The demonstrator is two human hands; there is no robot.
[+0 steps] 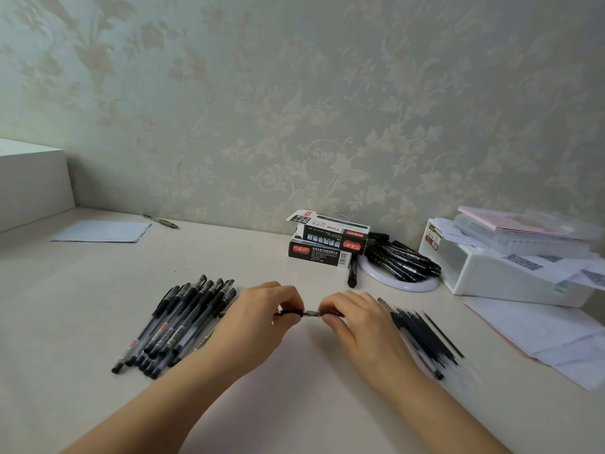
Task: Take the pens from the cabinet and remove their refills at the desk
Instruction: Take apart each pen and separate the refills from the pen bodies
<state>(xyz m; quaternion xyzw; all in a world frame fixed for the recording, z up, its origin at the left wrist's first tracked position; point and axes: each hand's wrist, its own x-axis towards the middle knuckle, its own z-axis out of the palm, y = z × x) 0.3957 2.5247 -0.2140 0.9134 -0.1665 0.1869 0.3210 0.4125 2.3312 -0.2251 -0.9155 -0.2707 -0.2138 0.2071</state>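
Head view, looking down at a pale desk [294, 388] against a floral-papered wall [294, 93].

Nearest: two bare forearms come in from the near edge and meet over mid-desk. Left hand [258, 317] and right hand [355, 319] share one pen [309, 312], held level between them just above the surface. Left fingers curled and pinched on its dark end; right fingers curled and pinched on the other end. A short clear-and-metal stretch of the pen shows in the gap between the hands.

Left of the left hand: pen pile [178, 326], capped black pens lying side by side, slanted, caps toward the wall; the left wrist overlaps its right side.

Right of the right hand: refills [425, 339], a loose heap of thin dark rods on the desk, blurred, partly under the hand's edge.

Farther back, centre: two black boxes [327, 245] stacked, top one askew with its flap open. Just right of them, a second heap of black pens [402, 257] lying across a white ring [422, 285]; one pen [352, 275] lies beside the lower box.

Right edge: white organiser [491, 273] with papers and a pink booklet on top; loose sheets [540, 332] in front of it.

Far left: a paper sheet [101, 231], a lone pen [161, 221] by the wall, a white block [32, 181] at the left corner.
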